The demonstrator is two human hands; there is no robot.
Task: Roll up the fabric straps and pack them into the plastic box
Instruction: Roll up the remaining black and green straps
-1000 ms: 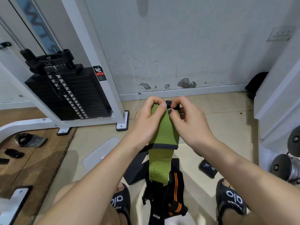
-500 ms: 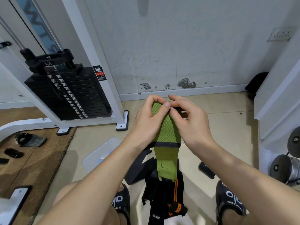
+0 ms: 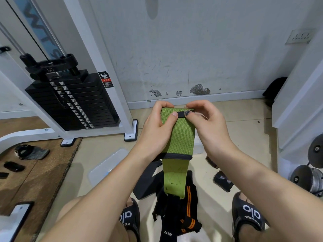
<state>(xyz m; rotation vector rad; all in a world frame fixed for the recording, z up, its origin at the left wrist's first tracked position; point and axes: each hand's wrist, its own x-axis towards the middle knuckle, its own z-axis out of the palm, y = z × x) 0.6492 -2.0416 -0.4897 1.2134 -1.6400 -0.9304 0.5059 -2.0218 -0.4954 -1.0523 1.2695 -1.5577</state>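
The head view looked down on a pale tiled gym floor (image 3: 232, 137) that met a scuffed white wall (image 3: 192, 49), with a black weight stack (image 3: 73, 102) in a white machine frame at the left and a brown mat (image 3: 35, 172) in front of it.

Both hands were raised over the floor with a green strap (image 3: 178, 137) between them. The left hand (image 3: 155, 131) gripped the strap's upper left edge, thumb across the front and fingers curled behind. The right hand (image 3: 208, 126) pinched the small black loop (image 3: 180, 114) at the strap's top between thumb and forefinger — the remaining fingers were curled. The strap hung unrolled from the hands, its lighter green tail ending above a pile of black and orange straps (image 3: 181, 212) lying on the floor between the two black slides (image 3: 248, 215) on the person's feet.

A clear plastic lid (image 3: 106, 165) lay flat on the tiles, left of the pile. Part of the clear plastic box (image 3: 198, 145) showed just behind the green strap — most of it was hidden. Two small dark rolled items (image 3: 222, 181) sat on the floor to the right of the strap, near the right forearm.
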